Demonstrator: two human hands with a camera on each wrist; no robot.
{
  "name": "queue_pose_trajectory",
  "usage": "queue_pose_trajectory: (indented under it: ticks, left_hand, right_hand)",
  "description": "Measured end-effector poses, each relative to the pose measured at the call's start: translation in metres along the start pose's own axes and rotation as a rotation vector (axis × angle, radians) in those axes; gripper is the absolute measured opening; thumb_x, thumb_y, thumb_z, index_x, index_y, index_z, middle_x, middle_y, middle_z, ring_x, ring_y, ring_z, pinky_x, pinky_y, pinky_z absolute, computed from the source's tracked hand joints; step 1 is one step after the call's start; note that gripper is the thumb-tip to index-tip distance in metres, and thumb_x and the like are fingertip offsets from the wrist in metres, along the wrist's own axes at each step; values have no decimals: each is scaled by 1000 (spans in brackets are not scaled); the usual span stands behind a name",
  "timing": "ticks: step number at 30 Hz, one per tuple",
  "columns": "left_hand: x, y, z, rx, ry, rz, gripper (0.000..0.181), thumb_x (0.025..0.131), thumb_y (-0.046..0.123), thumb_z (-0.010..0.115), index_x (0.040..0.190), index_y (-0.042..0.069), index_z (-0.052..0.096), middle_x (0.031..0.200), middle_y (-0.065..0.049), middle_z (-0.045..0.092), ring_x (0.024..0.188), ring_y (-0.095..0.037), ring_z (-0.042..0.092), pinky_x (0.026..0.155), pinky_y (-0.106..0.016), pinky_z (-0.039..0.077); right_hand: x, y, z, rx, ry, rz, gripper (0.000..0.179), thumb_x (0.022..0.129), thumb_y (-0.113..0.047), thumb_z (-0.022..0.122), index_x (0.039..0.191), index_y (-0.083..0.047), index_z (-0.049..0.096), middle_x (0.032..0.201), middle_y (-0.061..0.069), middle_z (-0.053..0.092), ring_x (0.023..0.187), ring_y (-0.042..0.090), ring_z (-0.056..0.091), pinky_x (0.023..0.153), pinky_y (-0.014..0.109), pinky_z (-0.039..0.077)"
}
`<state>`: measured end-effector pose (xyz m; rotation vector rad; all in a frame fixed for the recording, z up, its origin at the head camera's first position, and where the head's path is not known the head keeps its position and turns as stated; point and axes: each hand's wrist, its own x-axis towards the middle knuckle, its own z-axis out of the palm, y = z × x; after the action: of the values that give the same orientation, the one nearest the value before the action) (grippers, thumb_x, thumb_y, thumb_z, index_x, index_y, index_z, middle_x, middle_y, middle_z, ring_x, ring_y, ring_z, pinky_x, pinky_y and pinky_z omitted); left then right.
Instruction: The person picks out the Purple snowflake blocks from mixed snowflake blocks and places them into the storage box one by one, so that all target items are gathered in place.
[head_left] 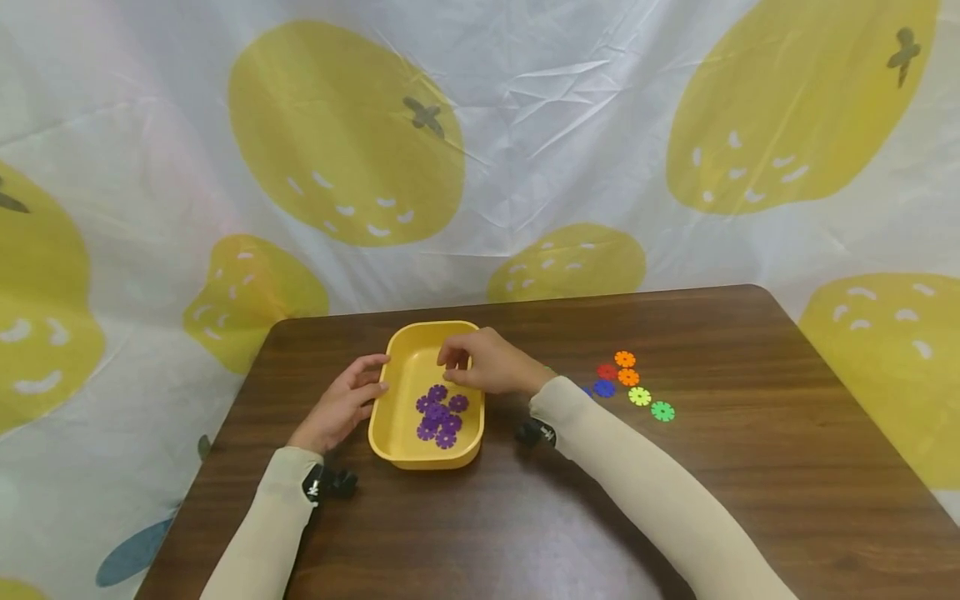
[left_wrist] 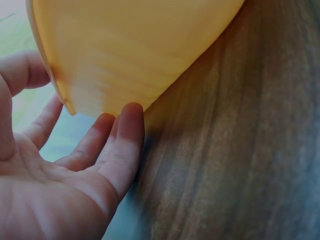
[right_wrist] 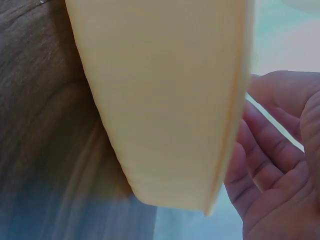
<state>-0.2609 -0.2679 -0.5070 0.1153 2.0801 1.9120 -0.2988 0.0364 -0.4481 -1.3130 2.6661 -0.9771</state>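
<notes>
A yellow plastic tub (head_left: 397, 375) stands on the table with several purple flower-shaped discs (head_left: 442, 417) in a loose heap on its floor. My left hand (head_left: 345, 404) holds the tub's left side. In the left wrist view, fingertips (left_wrist: 131, 115) press the outer wall while another digit reaches over the rim. Over the far right part of the tub hangs my right hand (head_left: 487, 360), its fingers bent loosely downward, thumb apart from them. No disc shows between them. In the right wrist view the tub wall (right_wrist: 160, 100) hides the fingertips.
To the right of the tub lie more discs: orange (head_left: 625, 358), red (head_left: 607, 372), blue (head_left: 604, 388), yellow-green (head_left: 640, 396) and green (head_left: 663, 411). The right sleeve partly covers another blue one. Behind the wooden table (head_left: 750, 467) hangs a fruit-patterned curtain (head_left: 480, 150).
</notes>
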Motion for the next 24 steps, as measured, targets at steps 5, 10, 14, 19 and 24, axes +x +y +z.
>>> queue_pose_trajectory:
  ticks: [5,10,14,19,24]
  left_hand:
    - [0,1,1,11,6,-3,54,107,15,62,157,17,41,154,-23,47,128,-31,63,99,-40,62]
    - [0,0,1,20,4,-7,54,107,15,61,157,17,41,154,-24,46,129,-32,62,100,-40,61]
    - [0,-1,0,21,1,-6,55,107,15,61,158,17,40,154,-24,46,129,-33,62,100,-40,61]
    - [1,-1,0,10,0,-5,54,107,15,61,157,17,41,154,-24,46,129,-33,62,99,-41,62]
    - [2,-2,0,8,2,-5,55,106,15,62,157,18,41,154,-24,47,128,-32,62,99,-41,62]
  right_hand:
    - [-8,-2,-7,14,29,-12,17,95,-17,78,108,-7,75,95,-1,75,87,11,68,79,25,59]
    - [-18,-3,-12,20,58,-1,14,95,-18,78,107,-11,74,93,-3,75,84,8,67,75,23,58]
    - [-26,-5,-19,31,92,-4,13,94,-17,79,106,-14,74,91,-5,74,81,7,65,73,24,58]
    - [-38,-6,-28,79,113,3,12,93,-16,80,104,-16,74,89,-5,73,80,8,65,73,28,60]
    - [-54,-5,-36,113,118,60,12,94,-18,81,105,-16,75,91,-8,74,81,9,67,73,28,60]
